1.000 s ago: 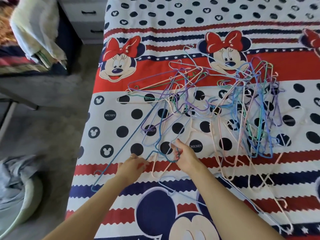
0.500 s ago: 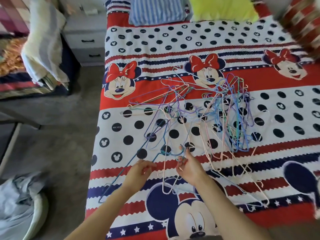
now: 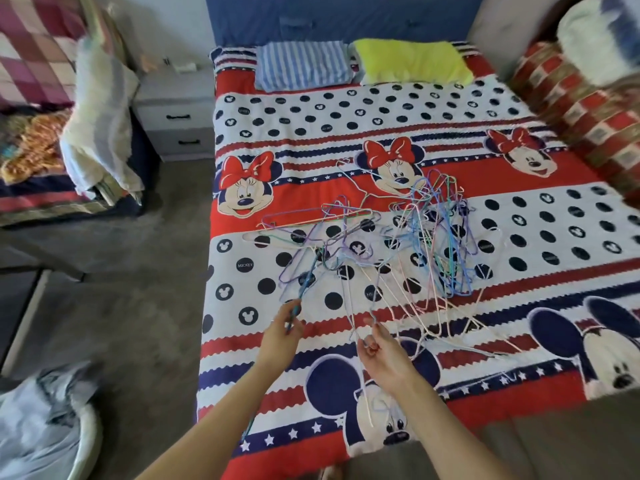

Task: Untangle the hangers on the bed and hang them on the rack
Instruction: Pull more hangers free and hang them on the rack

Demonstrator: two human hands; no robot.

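Observation:
A tangled heap of thin wire hangers in pink, blue, purple and green lies in the middle of the bed, which has a red, white and navy cartoon-mouse cover. My left hand pinches a blue hanger whose far end still runs into the heap. My right hand, palm up with curled fingers, holds a pale pink hanger that also reaches back into the tangle. Both hands are raised above the near part of the bed. No rack is in view.
A striped pillow and a yellow pillow lie at the head of the bed. A grey nightstand stands to its left, beside another bed piled with blankets. A basket of clothes sits on the floor at lower left. A red checked cushion is at right.
The view has pulled back and up, showing the whole bed. Both hands have lifted off the cover and drawn apart, each pulling its hanger out of the tangle toward me.

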